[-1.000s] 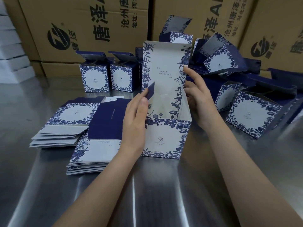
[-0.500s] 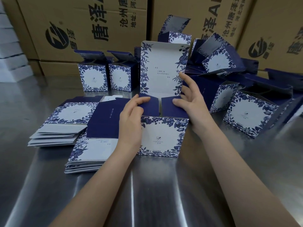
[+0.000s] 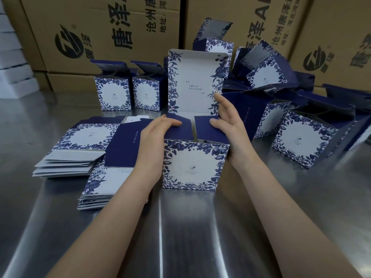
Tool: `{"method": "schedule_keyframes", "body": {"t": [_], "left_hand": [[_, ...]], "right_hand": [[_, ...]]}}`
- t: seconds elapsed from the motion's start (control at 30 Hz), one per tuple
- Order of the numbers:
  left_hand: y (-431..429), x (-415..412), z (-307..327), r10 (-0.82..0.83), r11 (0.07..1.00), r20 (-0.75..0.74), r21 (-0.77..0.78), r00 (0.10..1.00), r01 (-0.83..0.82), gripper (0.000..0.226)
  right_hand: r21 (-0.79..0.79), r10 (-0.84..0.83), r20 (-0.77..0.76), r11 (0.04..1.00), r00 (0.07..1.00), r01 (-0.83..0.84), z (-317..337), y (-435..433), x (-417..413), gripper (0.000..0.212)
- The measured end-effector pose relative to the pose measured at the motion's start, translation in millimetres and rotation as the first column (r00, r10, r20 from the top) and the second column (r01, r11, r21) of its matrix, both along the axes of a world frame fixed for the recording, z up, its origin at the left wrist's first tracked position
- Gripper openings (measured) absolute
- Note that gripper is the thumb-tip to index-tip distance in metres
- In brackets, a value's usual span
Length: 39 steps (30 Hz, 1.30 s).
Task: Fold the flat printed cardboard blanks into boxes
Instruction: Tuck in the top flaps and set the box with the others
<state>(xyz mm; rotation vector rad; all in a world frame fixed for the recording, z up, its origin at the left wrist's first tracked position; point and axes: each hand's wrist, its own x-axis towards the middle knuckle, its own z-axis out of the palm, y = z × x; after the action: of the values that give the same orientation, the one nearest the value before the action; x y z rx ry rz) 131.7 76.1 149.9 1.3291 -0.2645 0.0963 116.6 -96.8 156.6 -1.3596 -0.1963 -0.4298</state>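
**On the table, mid-fold: both side flaps down**

Right in front of you on the steel table [image 3: 180, 237], the box [image 3: 192, 167] stands upright with its tall lid [image 3: 196, 83] sticking straight up. Your left hand [image 3: 154, 141] lies flat, fingers straight and together, pressing the dark blue left flap [image 3: 180, 131] over the opening. Your right hand [image 3: 230, 129] is spread: thumb on the right flap [image 3: 208, 131], fingers reaching up along the lid's right edge. Two stacks of flat blanks [image 3: 80, 149] sit just left of the box. Behind those stand two folded boxes [image 3: 113, 95], a jumbled pile [image 3: 301, 141] of more lies to the right, and brown cartons [image 3: 100, 27] line the back.
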Motion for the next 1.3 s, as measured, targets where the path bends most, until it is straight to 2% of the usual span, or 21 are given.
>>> {"method": "schedule_keyframes", "body": {"t": [0.17, 0.3, 0.53, 0.67, 0.83, 0.93, 1.13, 1.3], "left_hand": [[7, 9, 10, -0.098, 0.995, -0.076, 0.007, 0.992, 0.099, 0.028], [8, 16, 13, -0.119, 0.991, -0.112, 0.051, 0.987, 0.125, 0.023], [7, 18, 9, -0.026, 0.992, -0.033, 0.125, 0.999, 0.030, 0.019], [8, 19, 8, -0.040, 0.993, -0.010, 0.110, 0.999, 0.041, 0.013], [12, 23, 4, -0.068, 0.994, 0.029, 0.093, 0.997, 0.065, 0.016], [12, 23, 4, -0.057, 0.995, 0.014, 0.087, 0.998, 0.056, 0.027], [10, 21, 7, 0.014, 0.993, 0.025, 0.121, 1.000, -0.016, 0.020], [11, 19, 6, -0.025, 0.994, 0.037, 0.107, 0.999, 0.021, 0.011]], "right_hand": [[0.081, 0.043, -0.047, 0.996, 0.998, -0.039, 0, 2, 2, 0.060], [0.090, 0.034, -0.070, 0.996, 0.997, -0.028, 2, 2, 2, 0.066], [0.089, 0.020, -0.058, 0.996, 0.998, -0.014, 3, 4, 3, 0.066], [0.046, 0.013, -0.049, 0.999, 0.999, -0.010, -1, 4, 4, 0.055], [0.107, 0.063, -0.027, 0.992, 0.998, -0.059, -3, 4, 3, 0.044], [0.104, 0.077, -0.052, 0.992, 0.996, -0.071, -3, 4, 1, 0.046], [0.091, 0.043, -0.113, 0.995, 0.993, -0.033, 3, 6, 2, 0.057], [0.064, 0.069, -0.109, 0.996, 0.992, -0.062, 0, 5, 1, 0.049]]}}
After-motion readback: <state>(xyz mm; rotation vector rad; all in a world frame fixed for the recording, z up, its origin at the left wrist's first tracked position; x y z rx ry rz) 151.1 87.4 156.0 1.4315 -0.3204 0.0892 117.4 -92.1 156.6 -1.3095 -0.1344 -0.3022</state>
